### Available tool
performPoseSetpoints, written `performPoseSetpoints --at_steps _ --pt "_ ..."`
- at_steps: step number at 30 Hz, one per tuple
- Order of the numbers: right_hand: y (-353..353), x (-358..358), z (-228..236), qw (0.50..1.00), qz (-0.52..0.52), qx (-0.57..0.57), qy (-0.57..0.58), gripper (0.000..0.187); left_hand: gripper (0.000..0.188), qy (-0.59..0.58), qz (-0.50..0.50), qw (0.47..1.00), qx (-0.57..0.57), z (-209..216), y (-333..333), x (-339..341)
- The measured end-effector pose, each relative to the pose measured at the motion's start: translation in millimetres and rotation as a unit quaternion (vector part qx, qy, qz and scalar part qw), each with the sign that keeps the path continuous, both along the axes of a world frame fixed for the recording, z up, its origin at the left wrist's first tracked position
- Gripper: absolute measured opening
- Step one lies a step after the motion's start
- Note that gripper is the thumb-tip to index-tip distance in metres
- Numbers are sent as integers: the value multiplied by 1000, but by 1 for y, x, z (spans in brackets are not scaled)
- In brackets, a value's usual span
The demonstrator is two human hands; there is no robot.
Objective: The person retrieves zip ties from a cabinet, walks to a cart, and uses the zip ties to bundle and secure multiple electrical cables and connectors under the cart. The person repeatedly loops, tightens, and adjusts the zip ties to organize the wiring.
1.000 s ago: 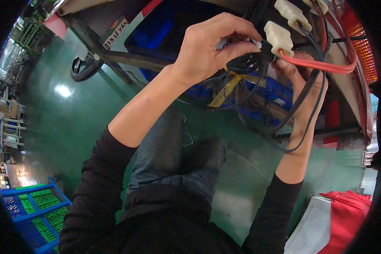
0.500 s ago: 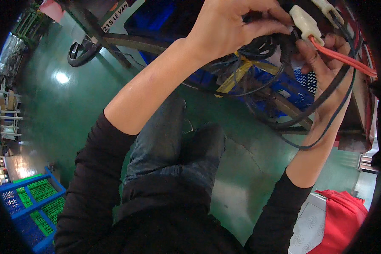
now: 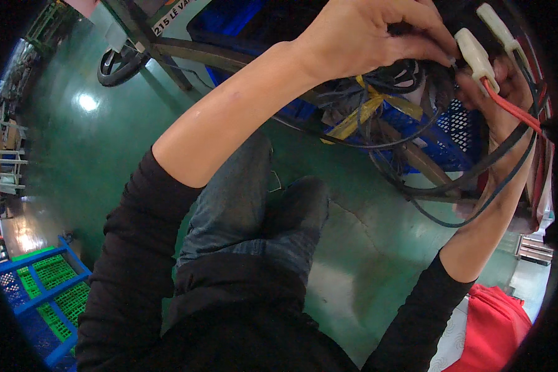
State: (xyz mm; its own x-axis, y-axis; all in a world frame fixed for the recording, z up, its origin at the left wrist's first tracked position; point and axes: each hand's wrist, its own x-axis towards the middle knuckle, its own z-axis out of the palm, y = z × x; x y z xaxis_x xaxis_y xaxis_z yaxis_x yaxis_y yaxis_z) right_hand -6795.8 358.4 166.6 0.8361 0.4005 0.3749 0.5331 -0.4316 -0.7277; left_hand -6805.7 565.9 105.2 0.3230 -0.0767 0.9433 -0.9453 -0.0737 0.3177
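Observation:
My left hand (image 3: 369,40) reaches in from the left, thumb and forefinger brought together in a pinch. A tiny pale bit shows at those fingertips, too small to name. Close beside them, my right hand (image 3: 505,102) is curled partly behind a cream plastic connector-like piece (image 3: 475,54); what its fingers grip is hidden. Red wires (image 3: 516,113) run from that piece toward the right. A second cream piece (image 3: 496,25) sits just beyond it. A black cable (image 3: 471,175) loops in front of my right wrist.
Black cables (image 3: 344,102) bundled with a yellow tie (image 3: 356,121) hang below my hands. Behind stands a blue crate (image 3: 462,127) on a metal frame (image 3: 211,61). Red cloth (image 3: 493,325) lies at lower right. Blue and green crates (image 3: 62,285) stand at lower left.
Both hands and the cream pieces appear shifted right in the view. My left fingertips now meet near my right fingers, and the nearer cream piece stands more upright.

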Motion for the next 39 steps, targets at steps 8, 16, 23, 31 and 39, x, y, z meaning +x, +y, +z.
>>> performPoseSetpoints --at_steps 8,16,23,31,39 --pt "7 1 -7 997 5 45 -55 39 13 15 -12 1000 0 3 0 -5" --pt "14 -6 -24 988 -28 110 -107 38 12 105 22 994 4 2 -2 -19" --pt "24 -20 -30 982 -59 133 -121 29 12 3 298 954 -10 -3 -21 -36" --pt "25 -29 -33 980 -44 181 -65 20 8 81 420 904 3 7 -44 -55" --pt "16 -42 -40 976 -45 187 -100 14 14 276 364 889 -26 23 -52 -69"
